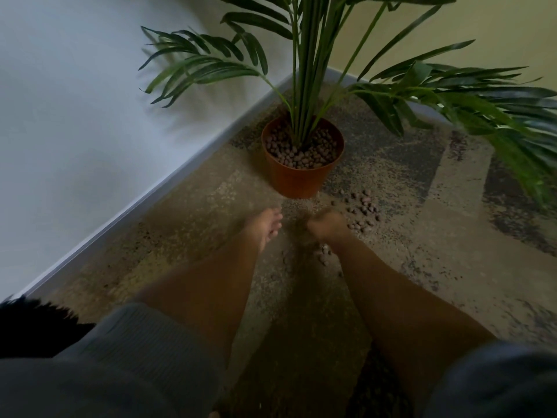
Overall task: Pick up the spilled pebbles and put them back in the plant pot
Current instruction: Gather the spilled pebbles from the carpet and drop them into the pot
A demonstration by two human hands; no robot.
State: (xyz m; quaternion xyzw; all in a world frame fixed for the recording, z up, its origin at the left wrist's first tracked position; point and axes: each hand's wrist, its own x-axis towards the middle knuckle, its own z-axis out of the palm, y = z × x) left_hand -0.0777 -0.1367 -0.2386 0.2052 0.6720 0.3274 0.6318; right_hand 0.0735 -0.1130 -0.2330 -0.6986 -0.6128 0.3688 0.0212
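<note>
An orange plant pot [297, 179] stands on the carpet near the room's corner. It is filled with brown pebbles [301, 152] around a tall green palm [307, 64]. Spilled pebbles [360, 210] lie on the floor just right of the pot's base, and a few more pebbles [324, 255] lie under my right wrist. My right hand [327, 227] is blurred and curled into a fist just left of the spill; what is inside it is hidden. My left hand [266, 226] hovers in front of the pot with its fingers loosely apart and nothing in it.
A white wall with a skirting board [144, 200] runs diagonally on the left. Palm fronds [497, 116] hang low over the floor at the right. The patterned carpet [452, 236] stretches to the right of the spill.
</note>
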